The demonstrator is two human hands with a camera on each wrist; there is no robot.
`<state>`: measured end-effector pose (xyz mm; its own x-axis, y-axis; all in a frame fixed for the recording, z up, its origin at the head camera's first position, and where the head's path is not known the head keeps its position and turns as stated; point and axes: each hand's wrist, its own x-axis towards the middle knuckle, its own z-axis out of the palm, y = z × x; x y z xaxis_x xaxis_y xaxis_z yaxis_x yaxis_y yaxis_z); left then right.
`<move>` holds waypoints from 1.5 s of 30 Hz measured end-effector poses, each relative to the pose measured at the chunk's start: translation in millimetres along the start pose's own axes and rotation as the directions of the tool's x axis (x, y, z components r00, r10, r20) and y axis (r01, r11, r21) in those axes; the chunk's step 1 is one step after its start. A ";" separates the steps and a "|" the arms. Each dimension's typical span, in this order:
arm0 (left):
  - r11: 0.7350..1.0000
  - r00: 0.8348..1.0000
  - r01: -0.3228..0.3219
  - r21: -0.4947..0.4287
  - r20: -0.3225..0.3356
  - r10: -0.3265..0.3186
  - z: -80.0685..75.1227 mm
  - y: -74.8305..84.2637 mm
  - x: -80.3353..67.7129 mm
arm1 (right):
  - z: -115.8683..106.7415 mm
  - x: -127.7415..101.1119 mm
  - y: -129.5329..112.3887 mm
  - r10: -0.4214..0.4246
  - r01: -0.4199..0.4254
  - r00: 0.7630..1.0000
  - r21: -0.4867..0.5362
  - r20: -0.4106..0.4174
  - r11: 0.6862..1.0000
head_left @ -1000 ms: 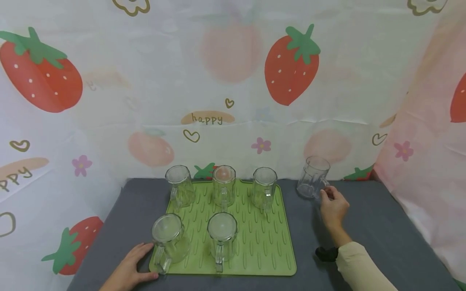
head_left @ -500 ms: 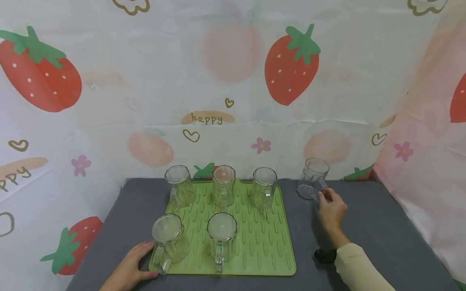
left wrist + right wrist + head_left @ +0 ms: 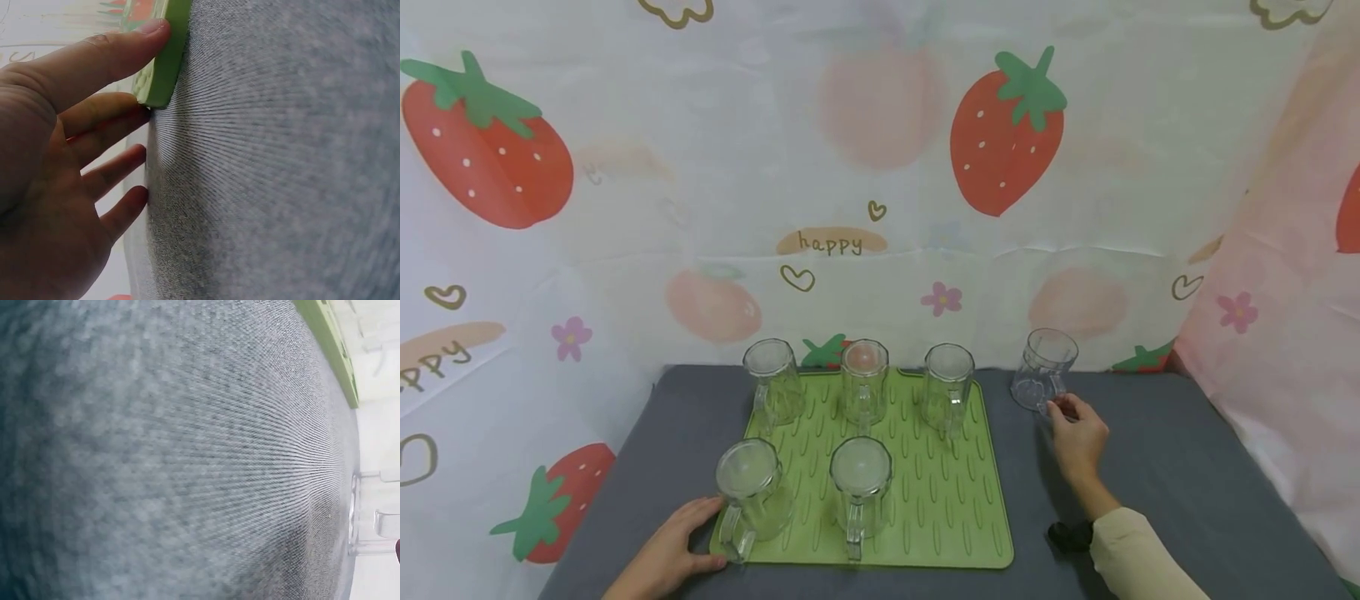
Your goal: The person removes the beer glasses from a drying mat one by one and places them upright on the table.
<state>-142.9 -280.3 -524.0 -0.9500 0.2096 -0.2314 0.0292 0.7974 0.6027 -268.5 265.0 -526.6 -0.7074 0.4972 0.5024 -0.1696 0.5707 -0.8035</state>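
Observation:
A clear glass mug [image 3: 1043, 371] tilts on the grey tablecloth just right of the green ribbed mat [image 3: 955, 517]. My right hand [image 3: 1066, 411] pinches its handle from the near side; in the right wrist view the mug [image 3: 370, 515] shows at the right edge. My left hand [image 3: 688, 533] lies flat on the cloth at the mat's near-left corner. Its thumb [image 3: 119, 53] presses the mat's edge [image 3: 164, 59] and its fingers are straight. Several mugs stand upside down on the mat, the nearest to my left hand being one [image 3: 751, 492] at the front left.
The grey cloth-covered table [image 3: 1157, 467] is hemmed in by strawberry-print curtains behind and on both sides. The mat's back row holds three mugs [image 3: 947, 396] and its front row two [image 3: 859, 492]. The mat's front-right part is bare.
My right hand has drawn the tilted mug slightly left toward the mat. The left hand has stayed in place.

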 end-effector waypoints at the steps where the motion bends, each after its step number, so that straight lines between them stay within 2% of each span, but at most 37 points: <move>1: 1.000 1.000 0.007 -0.002 0.002 -0.007 -0.2 0.1 0.3 | 0.0 0.0 0.4 -0.003 0.003 1.000 0.000 0.000 1.000; 16: 0.999 0.999 0.038 -0.004 0.001 -0.038 0.7 1.4 0.5 | -12.5 -3.0 -4.3 0.008 -0.007 0.999 -0.041 0.034 0.999; 26: 0.998 0.998 0.063 -0.016 0.017 -0.063 0.5 5.3 1.7 | -28.8 -9.5 -21.9 -0.095 0.095 0.995 0.001 0.008 0.995; 29: 0.997 0.997 0.070 -0.014 0.018 -0.070 0.3 5.6 1.7 | -33.7 -14.3 -33.8 -0.148 0.149 0.988 -0.018 0.052 0.989; 33: 0.997 0.997 0.073 -0.012 0.018 -0.073 -0.1 5.1 2.1 | -39.1 -22.2 -51.9 -0.221 0.230 0.965 -0.045 0.143 0.972; 35: 0.998 0.997 0.070 -0.011 0.015 -0.069 -0.1 4.7 2.4 | -41.0 -26.7 -60.3 -0.231 0.240 0.957 -0.031 0.177 0.970; 40: 0.998 0.998 0.064 -0.005 0.017 -0.064 0.5 3.6 2.9 | -45.3 -38.6 -81.0 -0.181 0.174 0.951 0.049 0.252 0.984; 45: 0.999 0.999 0.048 0.000 0.017 -0.048 0.7 2.7 1.3 | -47.9 -51.6 -99.8 -0.124 0.098 0.927 0.092 0.353 0.991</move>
<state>-143.8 -277.5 -523.2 -0.9450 0.1806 -0.2727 -0.0166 0.8063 0.5912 -182.3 213.7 -457.0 -0.8772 0.1592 0.4529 -0.3004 0.5539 -0.7765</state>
